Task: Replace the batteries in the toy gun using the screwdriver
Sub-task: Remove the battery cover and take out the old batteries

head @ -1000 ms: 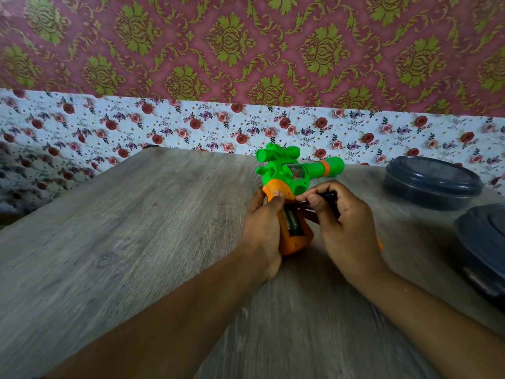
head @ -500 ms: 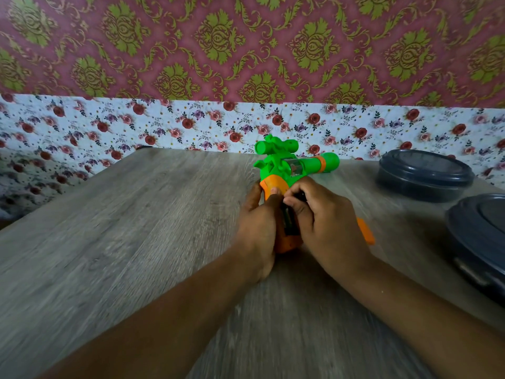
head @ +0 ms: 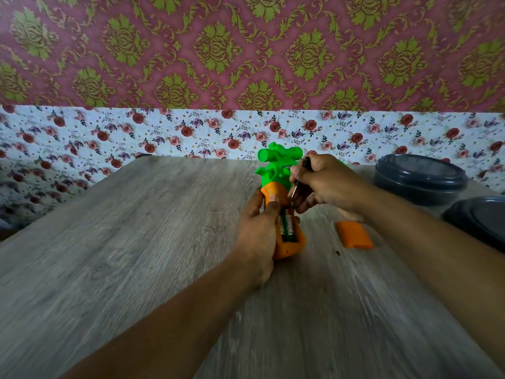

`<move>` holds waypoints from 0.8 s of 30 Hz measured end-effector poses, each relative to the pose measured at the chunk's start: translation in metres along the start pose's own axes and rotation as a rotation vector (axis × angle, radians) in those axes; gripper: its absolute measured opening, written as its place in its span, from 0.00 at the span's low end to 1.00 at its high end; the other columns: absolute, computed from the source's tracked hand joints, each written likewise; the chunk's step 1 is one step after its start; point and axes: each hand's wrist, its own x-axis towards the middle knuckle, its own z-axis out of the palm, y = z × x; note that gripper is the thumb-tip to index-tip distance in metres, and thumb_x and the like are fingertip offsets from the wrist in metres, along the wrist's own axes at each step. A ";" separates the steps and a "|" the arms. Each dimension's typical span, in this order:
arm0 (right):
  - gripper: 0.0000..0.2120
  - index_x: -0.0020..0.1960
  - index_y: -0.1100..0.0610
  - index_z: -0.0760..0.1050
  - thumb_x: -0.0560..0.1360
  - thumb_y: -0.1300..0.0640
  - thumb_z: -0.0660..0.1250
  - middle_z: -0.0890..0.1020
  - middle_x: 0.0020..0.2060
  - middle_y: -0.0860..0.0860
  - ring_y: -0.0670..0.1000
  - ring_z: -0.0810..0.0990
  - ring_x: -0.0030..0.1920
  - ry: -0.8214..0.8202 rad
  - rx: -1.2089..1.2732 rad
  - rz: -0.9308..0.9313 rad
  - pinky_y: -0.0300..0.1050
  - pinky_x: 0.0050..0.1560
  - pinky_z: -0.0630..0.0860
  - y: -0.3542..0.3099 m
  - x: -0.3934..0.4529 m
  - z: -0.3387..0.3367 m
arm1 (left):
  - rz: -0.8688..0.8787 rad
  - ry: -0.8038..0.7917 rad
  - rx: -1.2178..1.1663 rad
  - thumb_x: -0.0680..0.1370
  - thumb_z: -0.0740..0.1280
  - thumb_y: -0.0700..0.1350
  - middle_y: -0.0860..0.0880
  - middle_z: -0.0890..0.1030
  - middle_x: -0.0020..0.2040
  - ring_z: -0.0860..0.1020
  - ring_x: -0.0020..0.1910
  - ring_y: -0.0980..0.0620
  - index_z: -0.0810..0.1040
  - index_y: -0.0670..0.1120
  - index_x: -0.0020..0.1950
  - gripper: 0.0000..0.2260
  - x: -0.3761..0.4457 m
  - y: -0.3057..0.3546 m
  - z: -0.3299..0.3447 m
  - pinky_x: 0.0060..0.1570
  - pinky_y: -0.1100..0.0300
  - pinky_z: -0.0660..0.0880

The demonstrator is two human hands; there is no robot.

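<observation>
1. The toy gun (head: 276, 184) lies near the middle of the worktop (head: 136, 242), a little toward the far edge, its green body pointing away and its orange grip toward the person. The grip's battery bay is open, and batteries (head: 287, 224) sit inside it, green-wrapped as far as the blur allows.

2. The left hand (head: 259, 228) is clamped round the left side of the grip, thumb pressed on the orange shell just above the bay, steadying the toy against the worktop.

3. The right hand (head: 325, 184) is closed round the screwdriver (head: 296, 188). The dark handle pokes out above the fist and the metal shaft slants down to the top end of the bay, at or just beside the batteries.

4. What has changed: half a second ago the right hand lay flat over the bay and hid it. Now it has lifted and tilted the tool, and the batteries show. The view has also moved in closer.

5. The orange battery cover (head: 354, 233) lies loose on the worktop just right of the grip, under the right forearm. So the unscrewing is done, and the step in hand looks like levering the old cells out with the tip.

6. A small dark speck beside the cover may be the screw; too small to tell.

7. Two dark lidded containers (head: 420, 177) stand at the right edge, toward the far right corner.
</observation>
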 end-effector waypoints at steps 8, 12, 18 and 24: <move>0.09 0.42 0.61 0.66 0.80 0.59 0.55 0.76 0.32 0.58 0.54 0.75 0.29 -0.216 -0.020 0.140 0.41 0.27 0.77 -0.017 0.013 -0.005 | 0.038 0.023 0.074 0.82 0.57 0.47 0.46 0.80 0.44 0.78 0.38 0.49 0.74 0.52 0.62 0.12 0.001 -0.002 0.000 0.33 0.59 0.78; 0.10 0.43 0.61 0.67 0.81 0.59 0.54 0.76 0.33 0.59 0.55 0.76 0.31 -0.191 0.080 0.143 0.42 0.28 0.79 -0.016 0.012 -0.008 | 0.027 0.039 0.062 0.82 0.57 0.46 0.45 0.78 0.41 0.77 0.35 0.49 0.74 0.50 0.61 0.11 0.000 0.000 0.002 0.27 0.61 0.76; 0.10 0.45 0.60 0.68 0.81 0.59 0.52 0.77 0.33 0.56 0.55 0.78 0.35 0.158 0.317 -0.002 0.49 0.40 0.78 -0.009 -0.007 -0.009 | 0.015 0.040 0.003 0.81 0.58 0.45 0.46 0.78 0.40 0.76 0.35 0.50 0.75 0.48 0.59 0.09 -0.001 0.001 0.003 0.29 0.61 0.77; 0.09 0.50 0.60 0.79 0.75 0.55 0.65 0.83 0.43 0.57 0.55 0.80 0.44 0.199 -0.384 -0.154 0.46 0.46 0.74 0.023 -0.038 0.007 | 0.012 0.028 0.016 0.81 0.58 0.46 0.45 0.79 0.42 0.77 0.35 0.50 0.74 0.47 0.60 0.11 -0.001 0.000 0.003 0.28 0.60 0.77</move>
